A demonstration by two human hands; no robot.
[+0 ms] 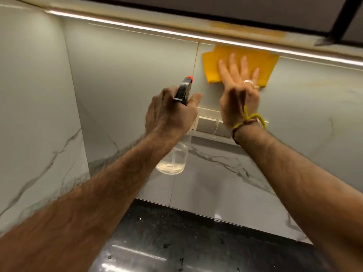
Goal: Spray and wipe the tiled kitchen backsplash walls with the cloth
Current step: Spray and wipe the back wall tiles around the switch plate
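Up at 1 o'clock, right hand point(238, 83) flat, fingers spread, presses yellow cloth point(238, 54) to backsplash point(137, 75) w/ even contact; left hand point(170, 112) grips spray bottle point(177, 150), nozzle aimed wallward, ready.

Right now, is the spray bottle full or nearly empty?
Nearly empty: the clear bottle in the left hand shows only a shallow layer of liquid at its bottom.

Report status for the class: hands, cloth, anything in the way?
Left hand grips spray bottle. Right hand flat, pressing yellow cloth on wall tile. Switch panel just below the hands.
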